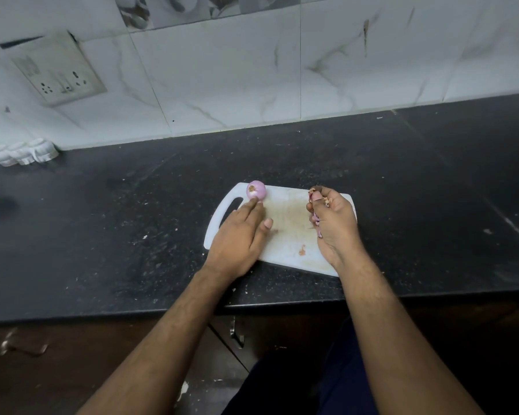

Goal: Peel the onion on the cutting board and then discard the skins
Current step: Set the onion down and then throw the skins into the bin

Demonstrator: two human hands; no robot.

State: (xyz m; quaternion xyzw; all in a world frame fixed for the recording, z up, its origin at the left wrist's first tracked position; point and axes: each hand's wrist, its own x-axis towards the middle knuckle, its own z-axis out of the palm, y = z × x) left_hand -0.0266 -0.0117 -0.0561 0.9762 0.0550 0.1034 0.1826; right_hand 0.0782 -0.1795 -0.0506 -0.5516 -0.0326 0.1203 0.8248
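Your right hand (331, 218) has its grip curled round a bunch of onion skins (316, 220) at mid-frame right, while your left hand (241, 232) lies with fingers straight, touching the peeled onion (255, 190) at the cutting board's (285, 232) upper left corner. The board sits on the dark bench (132, 220).

Home kitchen, black stone counter (402, 163), marble-look wall tiles (222, 85) (socket plate (57, 73) set in)
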